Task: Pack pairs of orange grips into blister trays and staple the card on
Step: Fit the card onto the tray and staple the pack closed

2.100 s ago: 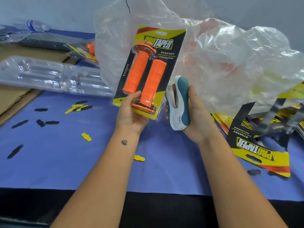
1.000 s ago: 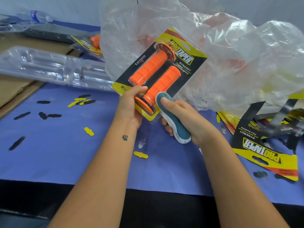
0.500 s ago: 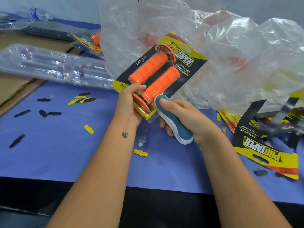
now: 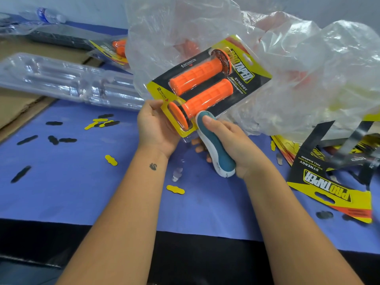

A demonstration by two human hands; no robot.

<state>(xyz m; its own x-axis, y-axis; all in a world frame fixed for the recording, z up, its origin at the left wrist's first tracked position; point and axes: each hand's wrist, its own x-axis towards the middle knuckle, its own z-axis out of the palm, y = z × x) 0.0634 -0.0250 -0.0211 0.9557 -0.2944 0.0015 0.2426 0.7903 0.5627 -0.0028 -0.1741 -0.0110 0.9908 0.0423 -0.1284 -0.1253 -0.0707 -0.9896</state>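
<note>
1. Nearest the camera, two bare forearms reached out over the blue-covered tabletop (image 4: 61, 192), which was strewn with small yellow and black card cut-outs (image 4: 111, 160).
2. The right hand (image 4: 232, 145) was curled around a teal-and-white handheld stapler (image 4: 216, 149), thumb pressed on its top, its nose at the lower edge of the pack.
3. The left hand (image 4: 156, 124) grasped the bottom corner of the yellow-and-black printed card pack (image 4: 207, 85), holding it tilted above the tabletop.
4. Two orange ribbed rubber grips (image 4: 201, 87) lay side by side inside the pack's clear blister, one just above the other.
5. To the right, loose yellow-and-black printed cards (image 4: 329, 190) lay flat on the tabletop.
6. Behind the pack, a large crumpled clear plastic bag (image 4: 298, 68) rose, with orange shapes dimly showing through it.
7. To the left, a stack of empty clear plastic blister trays (image 4: 67, 81) rested partly on brown cardboard (image 4: 18, 105).
8. Farther back lay another packed card with orange grips (image 4: 117, 48), and a clear plastic water bottle (image 4: 49, 15) on its side.
</note>
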